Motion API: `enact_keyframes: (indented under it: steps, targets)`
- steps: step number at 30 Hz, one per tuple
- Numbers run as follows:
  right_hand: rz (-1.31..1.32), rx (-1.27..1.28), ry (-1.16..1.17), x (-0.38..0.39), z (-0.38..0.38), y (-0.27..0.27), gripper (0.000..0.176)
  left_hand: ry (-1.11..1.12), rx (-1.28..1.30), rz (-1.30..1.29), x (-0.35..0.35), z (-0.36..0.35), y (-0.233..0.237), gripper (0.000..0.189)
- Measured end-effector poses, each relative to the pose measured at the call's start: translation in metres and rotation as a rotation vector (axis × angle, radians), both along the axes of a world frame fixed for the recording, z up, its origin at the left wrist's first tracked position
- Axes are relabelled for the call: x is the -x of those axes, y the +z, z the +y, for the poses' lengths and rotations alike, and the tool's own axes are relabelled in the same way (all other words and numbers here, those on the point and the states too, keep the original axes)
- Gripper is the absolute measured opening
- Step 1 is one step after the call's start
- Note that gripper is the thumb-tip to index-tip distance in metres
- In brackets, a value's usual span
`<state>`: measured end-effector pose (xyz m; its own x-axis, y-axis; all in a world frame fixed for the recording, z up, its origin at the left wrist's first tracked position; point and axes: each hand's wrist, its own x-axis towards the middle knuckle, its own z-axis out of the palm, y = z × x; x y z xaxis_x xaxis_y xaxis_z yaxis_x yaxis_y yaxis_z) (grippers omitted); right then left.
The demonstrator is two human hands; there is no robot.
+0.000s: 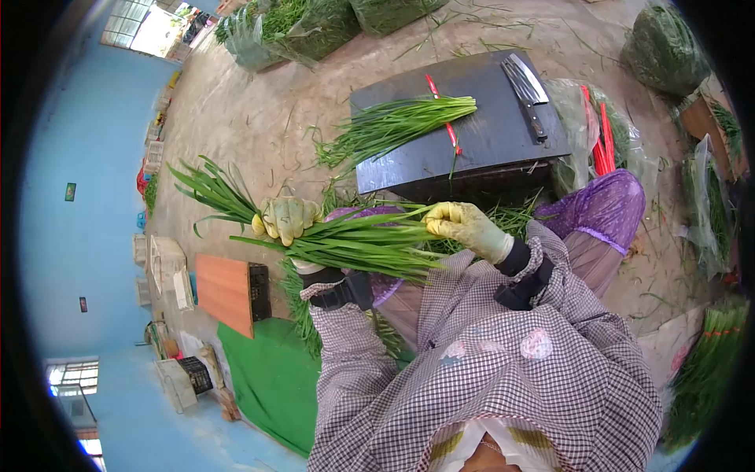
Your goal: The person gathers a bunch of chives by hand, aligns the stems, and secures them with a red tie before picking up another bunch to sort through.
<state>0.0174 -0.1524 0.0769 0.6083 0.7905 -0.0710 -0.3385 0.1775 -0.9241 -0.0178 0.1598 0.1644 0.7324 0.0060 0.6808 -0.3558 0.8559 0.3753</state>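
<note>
My left hand (288, 220), in a yellowish glove, is wrapped round a bunch of green garlic chives (354, 240) held above my lap. The bunch's leaves stick out on both sides of that fist. My right hand (470, 228), gloved too, has its fingers pinched on a few stalks at the right end of the bunch. In front of me, another pile of chives (401, 126) lies on a dark board (487, 149), across a red strip (454, 134). A knife (525, 94) with a dark handle rests on the board's right side.
Bagged greens (307, 27) stand at the back, with another bag (667, 51) at far right. Red strips (604, 130) lie by a clear bag right of the board. Tied bundles (716, 354) sit at lower right. A green sheet (267, 377) and brown panel (222, 291) are at left.
</note>
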Motion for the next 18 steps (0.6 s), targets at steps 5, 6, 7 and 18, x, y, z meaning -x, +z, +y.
enact_keyframes:
  steps: [5, 6, 7, 18]
  targets:
    - [0.06, 0.069, -0.085, 0.012, 0.012, -0.016, 0.021, 0.15, 0.018, 0.076, 0.013, -0.017, 0.015, 0.035]
    - [0.075, 0.071, -0.1, 0.014, 0.012, -0.016, 0.021, 0.144, 0.012, 0.074, 0.014, -0.017, 0.014, 0.035]
    - [0.089, 0.074, -0.115, 0.015, 0.012, -0.014, 0.021, 0.129, 0.01, 0.064, 0.014, -0.017, 0.014, 0.035]
    - [-0.584, 0.393, -0.487, 0.009, -0.004, -0.089, 0.016, -0.033, -0.047, -0.03, 0.012, 0.009, -0.004, 0.042]
